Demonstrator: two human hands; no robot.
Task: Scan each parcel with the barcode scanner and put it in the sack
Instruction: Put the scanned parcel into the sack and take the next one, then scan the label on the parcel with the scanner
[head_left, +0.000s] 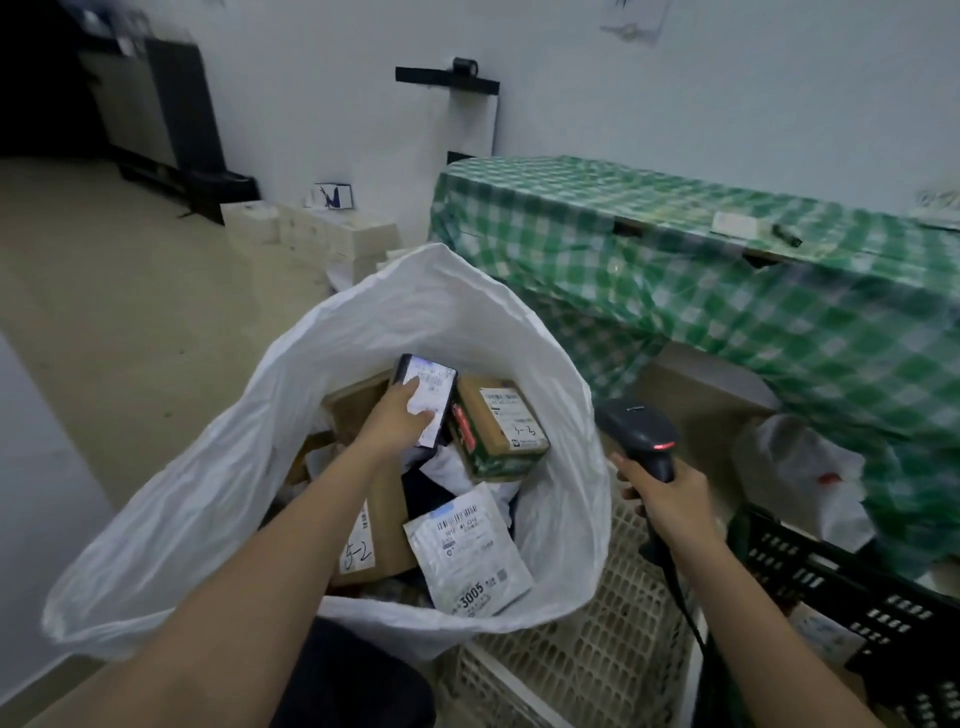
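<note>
Beside green-checked table, sack (218, 467) holds parcels; left hand (397, 415) grips seemingly black parcel (426, 400), right hand (670, 499) grips scanner (641, 434).

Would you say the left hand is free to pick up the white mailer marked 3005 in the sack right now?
Probably not yet: the left hand already holds a small black parcel over the sack. The white mailer itself lies uncovered on top.

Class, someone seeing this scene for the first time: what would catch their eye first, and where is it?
The big white sack gaping open at the centre, with labelled parcels inside. Above them the left hand holds a dark parcel with a white label. Right of the sack, the right hand grips a black barcode scanner showing a red light.
</note>
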